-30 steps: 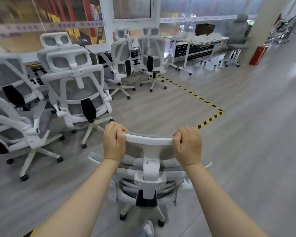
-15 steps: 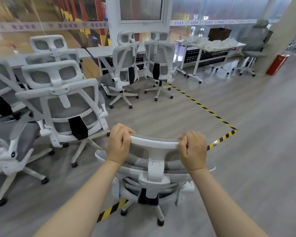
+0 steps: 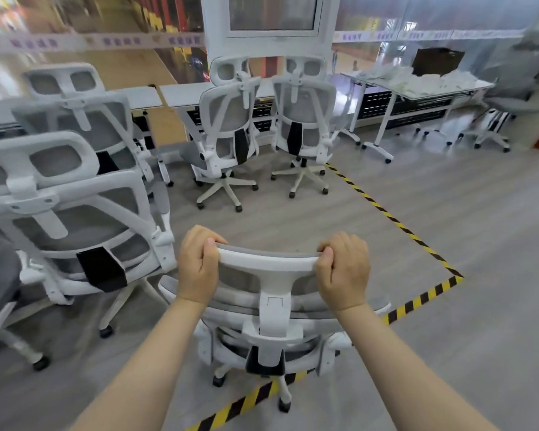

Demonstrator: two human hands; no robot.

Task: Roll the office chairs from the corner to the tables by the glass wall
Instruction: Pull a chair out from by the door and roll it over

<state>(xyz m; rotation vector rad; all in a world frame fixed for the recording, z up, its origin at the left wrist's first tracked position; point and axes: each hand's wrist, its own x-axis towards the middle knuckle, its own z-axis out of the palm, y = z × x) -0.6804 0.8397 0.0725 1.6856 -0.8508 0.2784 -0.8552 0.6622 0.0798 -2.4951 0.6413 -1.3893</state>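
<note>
A white-framed office chair with grey mesh [image 3: 271, 309] stands right in front of me, its back toward me. My left hand [image 3: 198, 269] grips the left end of its headrest and my right hand [image 3: 344, 270] grips the right end, fingers curled over the top bar. The chair's wheeled base straddles a yellow-black floor tape line [image 3: 246, 399]. Ahead, two matching chairs [image 3: 227, 132] [image 3: 304, 126] face white tables [image 3: 181, 96] along the glass wall [image 3: 106, 48].
Two more white chairs [image 3: 75, 219] [image 3: 81, 119] crowd the left side, close to my chair. Another table [image 3: 417, 88] piled with white items and a grey chair [image 3: 507, 98] stand at the right back. Striped tape [image 3: 395, 222] marks a floor zone; open floor lies right.
I and the held chair have moved forward toward the glass wall. The chairs on the left and the tables look nearer, and the chair base now crosses the near tape line.
</note>
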